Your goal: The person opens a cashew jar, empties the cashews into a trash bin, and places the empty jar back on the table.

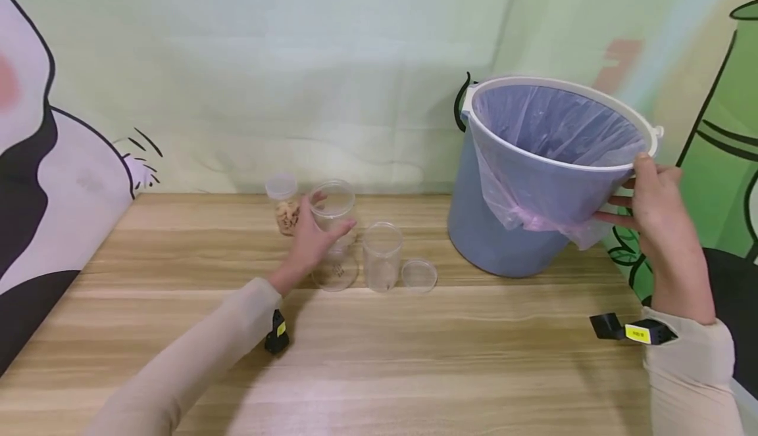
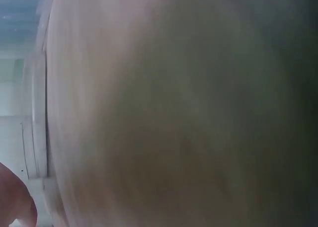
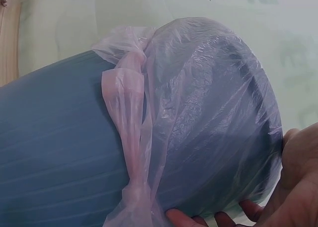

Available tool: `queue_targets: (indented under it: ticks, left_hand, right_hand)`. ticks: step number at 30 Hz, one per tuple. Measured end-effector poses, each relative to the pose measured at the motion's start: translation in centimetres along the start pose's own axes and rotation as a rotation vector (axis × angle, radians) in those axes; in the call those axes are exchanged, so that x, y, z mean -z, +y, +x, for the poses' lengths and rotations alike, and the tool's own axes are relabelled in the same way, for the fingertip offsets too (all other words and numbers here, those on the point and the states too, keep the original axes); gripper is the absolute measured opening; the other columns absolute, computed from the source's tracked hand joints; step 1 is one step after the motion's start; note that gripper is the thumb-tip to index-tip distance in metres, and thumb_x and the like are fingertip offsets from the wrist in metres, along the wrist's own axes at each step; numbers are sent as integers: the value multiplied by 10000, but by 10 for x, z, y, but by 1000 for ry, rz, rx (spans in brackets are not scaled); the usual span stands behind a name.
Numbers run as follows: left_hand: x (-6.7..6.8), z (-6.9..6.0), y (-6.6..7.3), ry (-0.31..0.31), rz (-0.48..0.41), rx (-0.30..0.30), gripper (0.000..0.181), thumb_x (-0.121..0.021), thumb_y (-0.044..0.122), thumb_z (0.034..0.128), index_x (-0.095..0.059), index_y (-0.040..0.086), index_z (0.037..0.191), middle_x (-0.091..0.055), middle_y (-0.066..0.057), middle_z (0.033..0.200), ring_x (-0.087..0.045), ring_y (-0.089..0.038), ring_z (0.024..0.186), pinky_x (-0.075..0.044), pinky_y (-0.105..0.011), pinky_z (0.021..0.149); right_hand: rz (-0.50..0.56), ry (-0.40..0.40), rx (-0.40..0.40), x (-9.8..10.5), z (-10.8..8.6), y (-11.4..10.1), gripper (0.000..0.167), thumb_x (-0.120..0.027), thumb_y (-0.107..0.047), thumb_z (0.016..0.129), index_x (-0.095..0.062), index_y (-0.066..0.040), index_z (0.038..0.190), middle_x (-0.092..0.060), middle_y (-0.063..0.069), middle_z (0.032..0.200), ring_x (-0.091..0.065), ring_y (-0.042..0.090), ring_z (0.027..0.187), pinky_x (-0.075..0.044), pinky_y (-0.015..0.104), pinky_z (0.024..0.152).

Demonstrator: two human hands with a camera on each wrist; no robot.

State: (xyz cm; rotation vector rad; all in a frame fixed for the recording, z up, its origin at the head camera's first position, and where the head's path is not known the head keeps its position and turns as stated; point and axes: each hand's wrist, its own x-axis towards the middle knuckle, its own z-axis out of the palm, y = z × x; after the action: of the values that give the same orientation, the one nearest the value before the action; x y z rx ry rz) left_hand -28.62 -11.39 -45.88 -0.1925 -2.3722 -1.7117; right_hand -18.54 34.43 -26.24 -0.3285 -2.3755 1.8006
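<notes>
landmark: the blue bucket (image 1: pixel 474 216), standing on the wooden surface (image 1: pixel 414 357) and lined with a thin pinkish bag (image 1: pixel 551 123) knotted below the rim. the clear jar (image 1: pixel 334 206), without a lid, lies to the left of the bucket, well apart from it. the left hand (image 1: pixel 309 240) grips it, thumb across the front and fingers reaching behind; the left wrist view is too blurred to add detail. the right hand (image 1: pixel 658 204) pinches the bucket's rim at the right, thumb above and fingers below, on the side away from the jars.

principal relation, as judged: the jar's long axis is roughly upright, while the bucket's mouth faces up, higher than the jar and to its right. the left hand is the nearer to the jar.

between jar and bucket: an empty jar (image 1: pixel 382 258) and a small lid (image 1: pixel 419 275). farther left of the bucket: a marked lid (image 1: pixel 335 274) before the gripped jar, and a capped jar (image 1: pixel 288 216) with brownish pieces.
</notes>
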Motion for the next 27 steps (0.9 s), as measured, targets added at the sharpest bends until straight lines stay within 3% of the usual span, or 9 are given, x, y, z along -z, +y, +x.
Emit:
queue_targets:
  ticks: [4, 12, 19, 27]
  left_hand:
    - [-13, -1, 0, 7, -63, -9, 959, -871, 298, 820, -265, 79, 1530, -367, -118, 1544, -359, -352, 1420, -294, -536, 1177]
    - [-32, 1, 4, 22, -85, -16, 948, -866, 275, 829, -263, 70, 1532, -375, -135, 1545, -343, -387, 1443, -285, -537, 1186]
    - [-28, 5, 14, -21, -69, 68, 959, -886, 264, 800, -276, 100, 1522, -395, -157, 1540, -389, -349, 1412, -322, -516, 1174]
    - [-12, 4, 23, -166, -39, 114, 1022, -870, 246, 816, -205, 94, 1577, -345, -113, 1598, -333, -345, 1457, -288, -519, 1194]
  right_hand:
    - [-6, 5, -5, 0, -1, 1, 531, -199, -412, 1071, 1, -30, 1381, -385, 120, 1145, -656, 95, 740, -616, 296, 680]
    - [-41, 13, -3, 0, -1, 2, 426, -195, -443, 1070, -88, -98, 1297, -372, 107, 1165, -636, 81, 773, -614, 284, 695]
    - [-46, 6, -1, -1, 1, 2, 549, -192, -464, 1071, -29, -42, 1381, -361, 113, 1181, -635, 73, 784, -613, 288, 715]
    - [-9, 9, -28, 5, -4, 3, 705, -263, -547, 1058, 23, -72, 1494, -343, 66, 1232, -589, 107, 896, -608, 273, 746]
